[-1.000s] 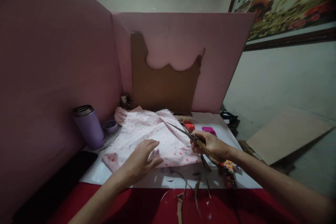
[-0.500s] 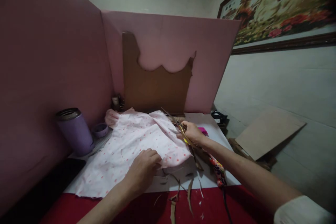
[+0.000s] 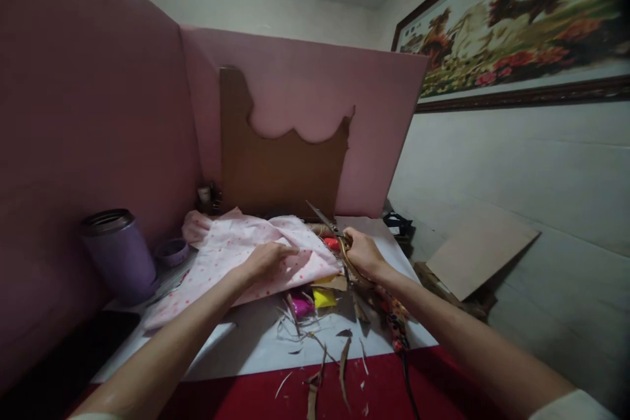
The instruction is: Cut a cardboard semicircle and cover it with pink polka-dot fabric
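I'm holding the scissors (image 3: 339, 234) in my right grip (image 3: 363, 252) just right of the spotted cloth (image 3: 226, 241), blades (image 3: 321, 217) pointing away-left, while my left grip (image 3: 266, 260) is lying over that cloth, whether pinching I can't tell.

A purple tumbler (image 3: 121, 262) stands by the pink wall (image 3: 98, 131) — brown cardboard (image 3: 285, 174), its top edge scalloped, stands at the back. A framed picture (image 3: 516, 29) hangs at right — a board (image 3: 485, 246) below.

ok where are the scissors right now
In the head view, the scissors are in the right hand, a little right of centre, just right of the dotted cloth and in front of the brown cardboard cutout.
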### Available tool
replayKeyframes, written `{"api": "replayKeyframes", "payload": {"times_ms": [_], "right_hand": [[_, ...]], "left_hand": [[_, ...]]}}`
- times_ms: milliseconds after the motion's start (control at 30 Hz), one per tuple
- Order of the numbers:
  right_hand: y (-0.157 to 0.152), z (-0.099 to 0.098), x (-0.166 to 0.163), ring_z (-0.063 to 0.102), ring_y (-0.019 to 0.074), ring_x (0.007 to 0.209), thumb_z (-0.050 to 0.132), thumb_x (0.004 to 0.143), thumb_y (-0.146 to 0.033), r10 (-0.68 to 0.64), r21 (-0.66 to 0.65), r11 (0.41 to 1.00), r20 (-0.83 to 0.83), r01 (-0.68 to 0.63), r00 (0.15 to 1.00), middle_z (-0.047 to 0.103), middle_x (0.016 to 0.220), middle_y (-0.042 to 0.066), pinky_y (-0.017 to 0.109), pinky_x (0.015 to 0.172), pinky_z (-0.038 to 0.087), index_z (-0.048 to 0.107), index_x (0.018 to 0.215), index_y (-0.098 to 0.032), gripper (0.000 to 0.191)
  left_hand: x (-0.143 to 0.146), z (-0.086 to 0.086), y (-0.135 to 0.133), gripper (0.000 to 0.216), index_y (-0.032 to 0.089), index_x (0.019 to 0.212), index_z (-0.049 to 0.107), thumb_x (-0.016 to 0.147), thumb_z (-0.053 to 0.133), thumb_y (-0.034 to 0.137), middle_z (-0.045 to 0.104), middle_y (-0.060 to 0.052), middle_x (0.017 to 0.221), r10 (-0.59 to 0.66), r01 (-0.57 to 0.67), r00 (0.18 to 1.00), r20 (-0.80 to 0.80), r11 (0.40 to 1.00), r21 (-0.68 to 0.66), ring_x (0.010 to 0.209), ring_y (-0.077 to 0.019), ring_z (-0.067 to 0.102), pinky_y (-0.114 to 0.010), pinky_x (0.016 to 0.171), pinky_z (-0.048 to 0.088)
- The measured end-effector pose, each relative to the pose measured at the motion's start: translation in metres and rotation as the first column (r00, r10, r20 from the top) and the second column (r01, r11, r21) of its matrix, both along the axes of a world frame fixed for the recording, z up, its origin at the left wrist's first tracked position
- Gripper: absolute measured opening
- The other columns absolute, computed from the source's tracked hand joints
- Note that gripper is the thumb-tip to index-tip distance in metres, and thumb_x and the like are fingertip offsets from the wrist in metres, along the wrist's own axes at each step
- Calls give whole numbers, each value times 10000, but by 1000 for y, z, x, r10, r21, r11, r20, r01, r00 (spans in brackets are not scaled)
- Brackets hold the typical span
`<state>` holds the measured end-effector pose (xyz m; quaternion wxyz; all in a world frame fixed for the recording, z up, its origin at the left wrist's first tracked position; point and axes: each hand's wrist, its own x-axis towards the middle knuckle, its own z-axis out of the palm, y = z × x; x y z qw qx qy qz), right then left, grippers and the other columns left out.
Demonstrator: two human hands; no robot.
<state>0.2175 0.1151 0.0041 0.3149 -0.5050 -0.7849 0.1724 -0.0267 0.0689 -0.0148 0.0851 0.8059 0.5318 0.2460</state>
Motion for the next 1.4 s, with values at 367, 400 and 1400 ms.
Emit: {"api": "replayKeyframes", "payload": {"times_ms": [367, 400, 1400], "right_hand": [[0, 10, -27, 416, 87, 551, 757, 535, -495, 424, -235, 852, -216, -468, 880, 431, 606, -76, 201, 504, 360, 473, 729, -182, 465], [1, 9, -30, 427, 86, 552, 752, 559, -492, 414, -231, 859, -211, -456, 886, 437, 609, -77, 203, 511, 372, 482, 742, -177, 454], [16, -25, -18, 549, 170, 646, 567, 661, -198, 103, -29, 995, 229, -99, 968, 650, 704, 17, 221, 527, 287, 575, 766, -200, 105]], "left_hand": [[4, 1, -12, 203, 159, 1015, 600, 867, 522, 275, 641, -52, 992, -130, 127, 991, 7, 980, 156, 845, -176, 617, -380, 734, 520], [2, 0, -10, 212, 161, 1030, 597, 866, 523, 274, 638, -55, 1015, -117, 113, 993, 12, 980, 162, 858, -180, 618, -383, 740, 521], [-104, -35, -153, 300, 154, 1087, 568, 839, 557, 322, 617, -62, 1057, 800, -755, 543, 255, 598, -269, 887, -209, 605, -413, 759, 503]]}}
